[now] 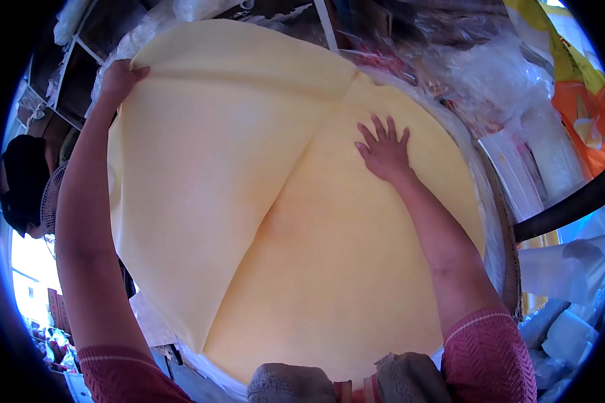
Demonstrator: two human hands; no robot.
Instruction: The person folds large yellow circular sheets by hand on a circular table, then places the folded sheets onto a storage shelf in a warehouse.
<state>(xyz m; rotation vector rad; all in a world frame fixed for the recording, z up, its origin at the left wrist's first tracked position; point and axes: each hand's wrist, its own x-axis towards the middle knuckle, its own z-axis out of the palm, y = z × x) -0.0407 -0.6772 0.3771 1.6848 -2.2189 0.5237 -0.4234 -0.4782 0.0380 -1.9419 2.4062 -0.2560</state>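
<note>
A large, thin, pale yellow sheet (196,176) is partly lifted and folded across a broad yellow surface of the same look, perhaps a stack of like sheets (343,252). My left hand (118,83) pinches the sheet's edge at the upper left, thumb on top. A straight diagonal edge of it runs from lower left to upper right, and a shallow crease crosses its far part. On the yellow surface to the right, my right hand (385,153) rests palm down with fingers spread, holding nothing. The exact material cannot be told.
Clear plastic film (491,237) and a cardboard edge (514,282) border the surface on the right. Plastic-wrapped bundles (504,85) and a yellow-orange bag (587,111) lie beyond. A black bar (564,206) juts in. At left are a fan guard (51,201) and a person (22,186).
</note>
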